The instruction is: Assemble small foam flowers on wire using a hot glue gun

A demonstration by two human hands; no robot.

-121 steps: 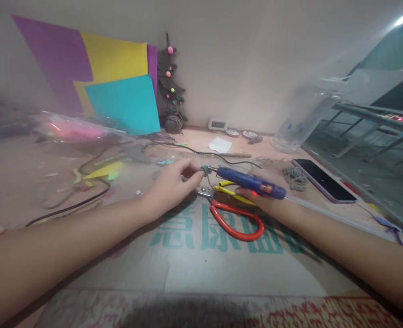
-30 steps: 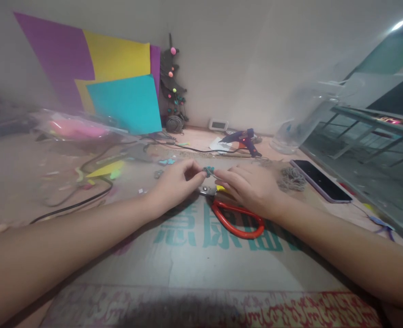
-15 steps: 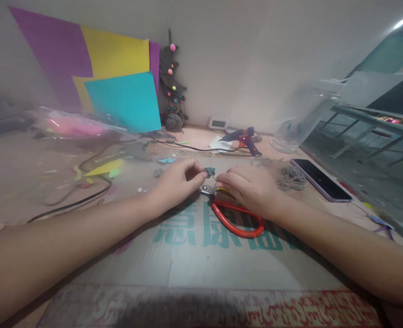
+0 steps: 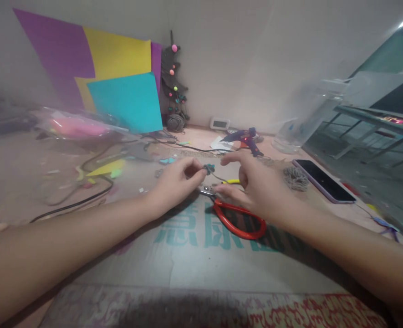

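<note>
My left hand (image 4: pixel 184 180) pinches a small teal and grey piece (image 4: pixel 208 169) between thumb and fingers; its exact kind is too small to make out. A grey cord (image 4: pixel 220 177) trails from it toward the right. My right hand (image 4: pixel 251 180) is open, its index finger and thumb spread apart around the cord's end, with nothing gripped. Beneath both hands lie scissors (image 4: pixel 244 234) with red-covered handles, their blades partly hidden under my left hand. A yellow strip (image 4: pixel 231 181) shows behind my right thumb. Beside my right hand rests a bundle of grey cord (image 4: pixel 295 178).
A phone (image 4: pixel 324 181) lies at the right table edge. Behind are a glue gun (image 4: pixel 244 136) with a lit red light, a small white display device (image 4: pixel 219 123) and a clear plastic jug (image 4: pixel 292 132). Coloured sheets (image 4: pixel 126 102) lean on the wall. A black cable (image 4: pixel 74 205) crosses the left.
My right hand has let go of the cord near the small piece; its fingers have spread and lifted. My left hand keeps its pinch in nearly the same place.
</note>
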